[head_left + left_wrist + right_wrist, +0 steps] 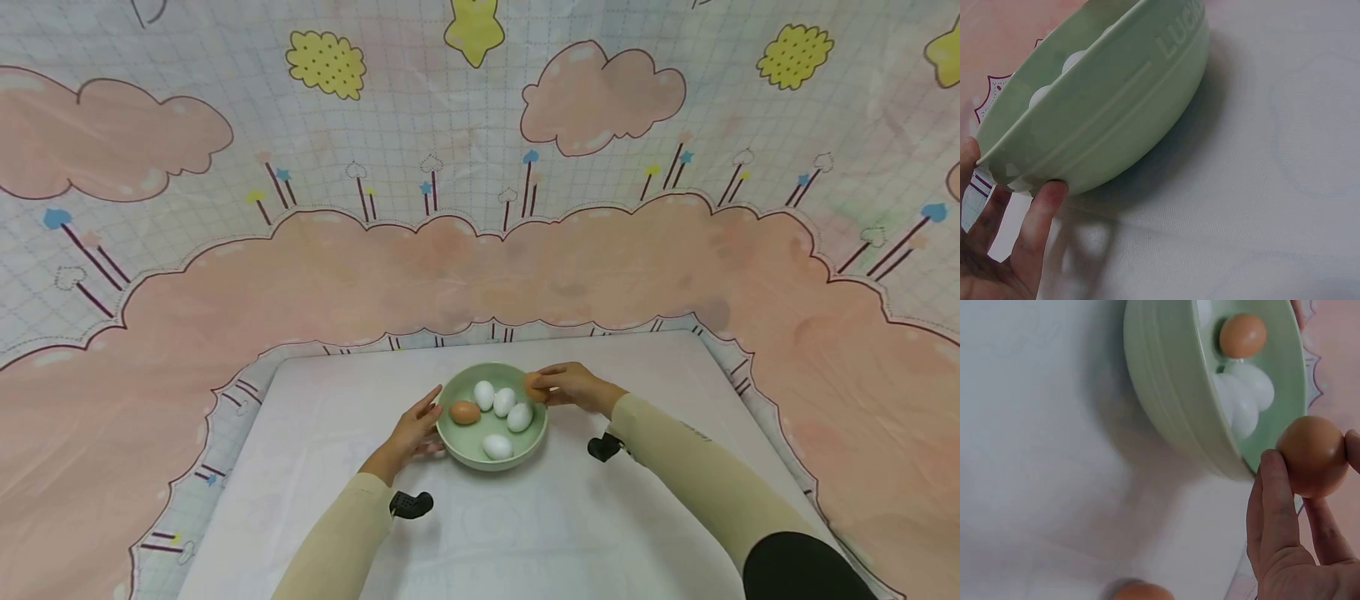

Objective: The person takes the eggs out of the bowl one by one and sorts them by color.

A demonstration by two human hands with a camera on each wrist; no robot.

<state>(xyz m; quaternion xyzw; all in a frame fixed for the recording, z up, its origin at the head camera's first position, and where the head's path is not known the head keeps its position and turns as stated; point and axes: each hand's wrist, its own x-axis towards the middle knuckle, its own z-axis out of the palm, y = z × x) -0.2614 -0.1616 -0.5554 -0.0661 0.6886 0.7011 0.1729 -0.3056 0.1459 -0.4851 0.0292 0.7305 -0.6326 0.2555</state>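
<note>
the right hand (573, 387) pinches a smooth rounded brown egg (1313, 456) at the far right rim of the round light-green bowl (462, 441); the left hand (411, 427), fingers spread, touches the bowl's left side.

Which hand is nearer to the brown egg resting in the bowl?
Left. The left hand touches the outside of the bowl, close to that brown egg; the right hand is across at the other side, holding a second brown egg.
</note>
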